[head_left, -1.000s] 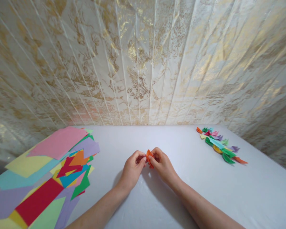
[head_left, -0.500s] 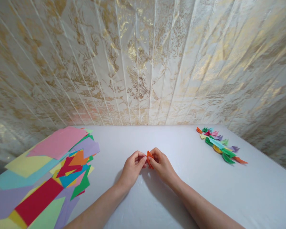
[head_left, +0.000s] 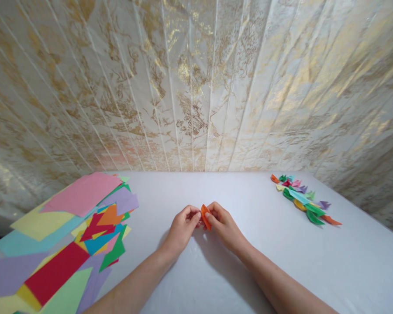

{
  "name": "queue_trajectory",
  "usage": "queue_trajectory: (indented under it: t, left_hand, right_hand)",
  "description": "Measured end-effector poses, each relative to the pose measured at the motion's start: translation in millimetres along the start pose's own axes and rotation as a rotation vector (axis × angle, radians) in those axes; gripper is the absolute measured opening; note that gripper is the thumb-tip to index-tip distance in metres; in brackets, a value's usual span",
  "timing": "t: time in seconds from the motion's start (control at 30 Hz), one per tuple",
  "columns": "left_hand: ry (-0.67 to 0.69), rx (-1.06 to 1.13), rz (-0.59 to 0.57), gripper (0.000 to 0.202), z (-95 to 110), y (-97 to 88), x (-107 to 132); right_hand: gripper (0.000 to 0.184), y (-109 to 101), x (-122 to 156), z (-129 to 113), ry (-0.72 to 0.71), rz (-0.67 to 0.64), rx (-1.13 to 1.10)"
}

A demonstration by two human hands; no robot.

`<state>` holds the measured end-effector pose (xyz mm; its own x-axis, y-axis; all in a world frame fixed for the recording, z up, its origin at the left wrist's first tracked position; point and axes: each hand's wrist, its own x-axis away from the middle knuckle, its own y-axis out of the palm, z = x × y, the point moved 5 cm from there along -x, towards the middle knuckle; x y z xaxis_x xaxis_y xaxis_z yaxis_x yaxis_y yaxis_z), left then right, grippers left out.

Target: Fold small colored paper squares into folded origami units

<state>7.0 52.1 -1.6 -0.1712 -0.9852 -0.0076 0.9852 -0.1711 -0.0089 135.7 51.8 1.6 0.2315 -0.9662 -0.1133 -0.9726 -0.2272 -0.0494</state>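
A small folded orange paper piece (head_left: 205, 216) is pinched between both hands just above the white table (head_left: 236, 261), near its middle. My left hand (head_left: 182, 227) grips its left side with curled fingers. My right hand (head_left: 223, 225) holds its right side, fingertips pressed on the fold. Both sets of fingers are closed on the paper.
A loose heap of coloured paper sheets and cut scraps (head_left: 62, 235) covers the table's left side. A row of small folded paper pieces (head_left: 303, 198) in several colours lies at the back right. A gold-patterned white wall covering (head_left: 196, 87) stands behind the table.
The orange piece has been turned slightly between the fingers and looks flatter. Both hands stay in the same spot.
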Motion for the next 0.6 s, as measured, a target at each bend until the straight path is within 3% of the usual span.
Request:
queue_trajectory:
  t: [0.43, 0.6]
  left_hand:
    - [-0.055, 0.020, -0.002, 0.028, -2.9, -1.3, -0.6]
    - [-0.039, 0.087, -0.068, 0.035, 0.0, 1.2, -0.1]
  right_hand:
    - [0.016, 0.4, 1.2, 1.0, 0.009, -0.025, -0.001]
    - [0.015, 0.0, 1.8, -3.5, 0.006, -0.034, 0.002]
